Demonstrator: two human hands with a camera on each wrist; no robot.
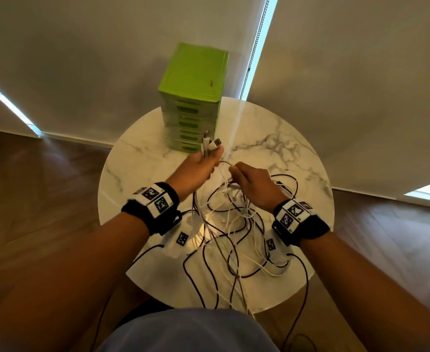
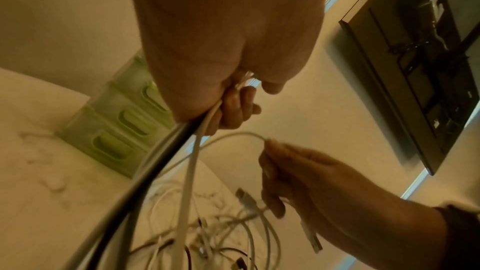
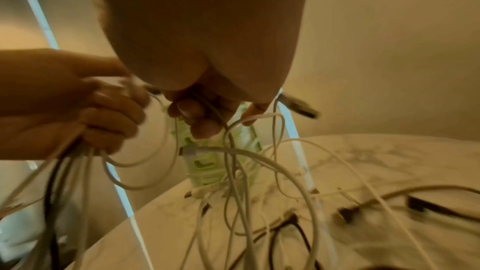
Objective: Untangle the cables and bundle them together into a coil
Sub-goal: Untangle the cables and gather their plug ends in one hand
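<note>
The left hand (image 1: 196, 168) is raised above the round marble table (image 1: 137, 158), its fingers curled round a bunch of cables (image 1: 224, 240) whose connector ends (image 1: 210, 143) stick up past the thumb. From the left wrist view, a flat white cable (image 2: 192, 163) and a dark cable (image 2: 145, 178) run down out of that fist (side by side, touching) toward the tabletop.

The right hand (image 1: 253, 184) is just beside the left, a little lower, and pinches a thin white cable (image 2: 233, 136) between thumb and fingertips; the cable arcs between the two hands. The other right fingers (image 3: 193, 114) are curled, with several white strands passing over or through them, though blur makes it hard to say how many it actually holds. A white plug (image 3: 188, 151) hangs just below them.

The rest of the cables lie in a loose tangle of white and dark loops on the table, below and between the wrists, some trailing over the near edge toward the person's lap. A green drawer unit (image 1: 193, 97) stands upright at the far edge of the table. Both wrists wear black bands with printed markers (image 1: 155, 199).
</note>
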